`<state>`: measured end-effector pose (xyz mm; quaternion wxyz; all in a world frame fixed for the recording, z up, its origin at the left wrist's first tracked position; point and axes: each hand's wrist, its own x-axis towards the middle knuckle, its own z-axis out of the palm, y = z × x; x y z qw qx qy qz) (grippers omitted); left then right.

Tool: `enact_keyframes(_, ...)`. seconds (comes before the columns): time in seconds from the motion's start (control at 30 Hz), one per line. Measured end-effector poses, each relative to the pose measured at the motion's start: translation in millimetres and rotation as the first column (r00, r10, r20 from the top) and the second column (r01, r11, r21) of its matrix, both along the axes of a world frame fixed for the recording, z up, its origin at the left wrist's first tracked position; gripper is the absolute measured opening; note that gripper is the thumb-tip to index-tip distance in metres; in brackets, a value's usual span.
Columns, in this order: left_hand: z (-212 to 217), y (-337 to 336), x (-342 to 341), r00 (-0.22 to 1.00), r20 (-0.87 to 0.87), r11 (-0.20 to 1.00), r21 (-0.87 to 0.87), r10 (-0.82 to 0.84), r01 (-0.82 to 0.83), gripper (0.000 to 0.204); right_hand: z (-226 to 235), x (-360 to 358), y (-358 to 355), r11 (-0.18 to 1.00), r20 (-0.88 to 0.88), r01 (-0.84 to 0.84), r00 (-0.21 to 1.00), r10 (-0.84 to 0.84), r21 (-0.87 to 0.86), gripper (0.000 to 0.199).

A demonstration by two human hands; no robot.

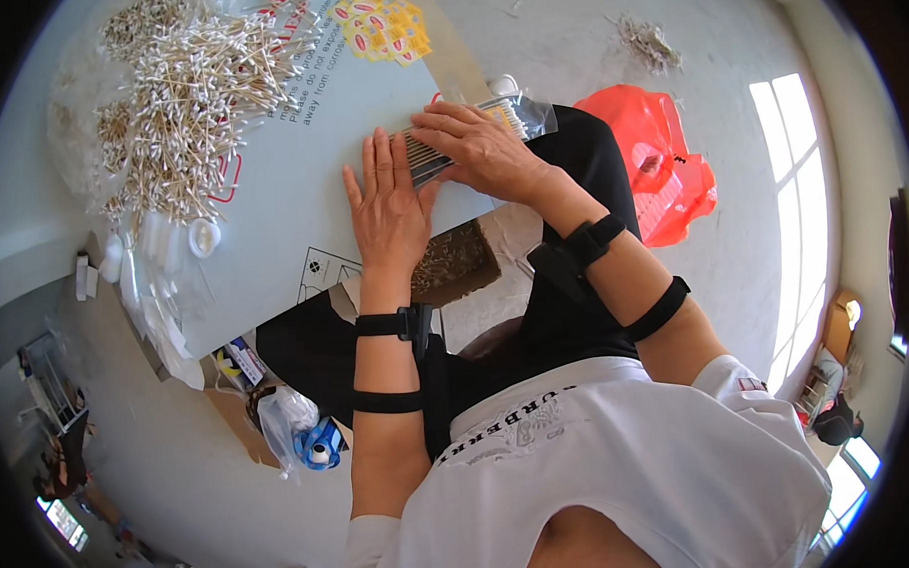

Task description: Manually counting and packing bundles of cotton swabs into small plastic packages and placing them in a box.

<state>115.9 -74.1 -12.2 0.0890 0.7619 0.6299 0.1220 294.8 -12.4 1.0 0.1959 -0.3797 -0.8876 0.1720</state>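
Note:
My left hand (387, 201) lies flat, fingers together, on a pale grey board (301, 189) resting over my lap. Its fingertips touch the edge of a clear plastic packet of cotton swabs (514, 117). My right hand (480, 148) presses down on top of that packet, covering its middle, fingers spread toward the left. The packet's far end with white swab tips sticks out beyond my right hand. Black straps circle both forearms.
A big loose heap of wooden-stick cotton swabs (183, 103) covers the board's far left. Small white caps and clear bags (163, 244) lie at its left edge. An orange-red plastic bag (660, 162) sits on the floor to the right, a brown box (459, 264) under the board.

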Motion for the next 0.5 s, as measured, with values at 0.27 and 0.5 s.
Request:
enact_keyframes(0.27,-1,2,8,1.0,0.021,0.999,0.047,0.0,-0.001,0.074,-9,-1,1,0.996,-0.094,0.007,0.996,0.001,0.084,0.046)
enact_keyframes(0.5,-1,-1,15,1.0,0.031,1.0,0.018,-0.002,0.001,0.073,-10,-4,0,0.979,-0.095,0.04,0.995,-0.021,0.2,0.04)
